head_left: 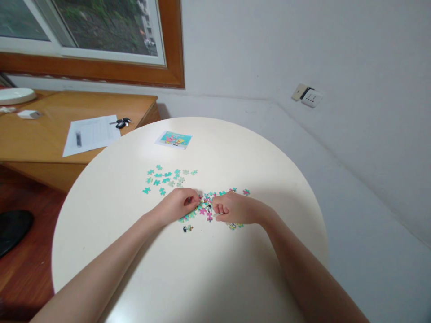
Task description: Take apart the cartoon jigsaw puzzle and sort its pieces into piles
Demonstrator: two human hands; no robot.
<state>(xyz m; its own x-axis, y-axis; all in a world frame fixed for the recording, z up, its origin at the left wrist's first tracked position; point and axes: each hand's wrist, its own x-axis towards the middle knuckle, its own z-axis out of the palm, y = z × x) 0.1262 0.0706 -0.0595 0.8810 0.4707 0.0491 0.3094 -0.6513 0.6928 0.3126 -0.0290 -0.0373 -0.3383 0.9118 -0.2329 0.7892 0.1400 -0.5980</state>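
A mixed heap of pink, teal and yellow jigsaw puzzle pieces [202, 211] lies on the white round table [175, 287]. At the heap's left side is my left hand [180, 204], thumb and fingers closed in a pinch; whatever they hold is too small to make out. My right hand [235, 207] rests over the right part of the heap with its fingers curled in, hiding some pieces and anything in its grip. Loose teal and pale green pieces [166, 180] are spread beyond my left hand. A small dark-and-green piece [187, 229] sits apart, nearer to me.
A colourful picture card [175, 140] lies toward the table's far side. The wooden desk [141, 105] at left bears a paper sheet [92, 134], keys [123, 122] and a white adapter [29, 114]. A wall with a socket [311, 97] borders the right.
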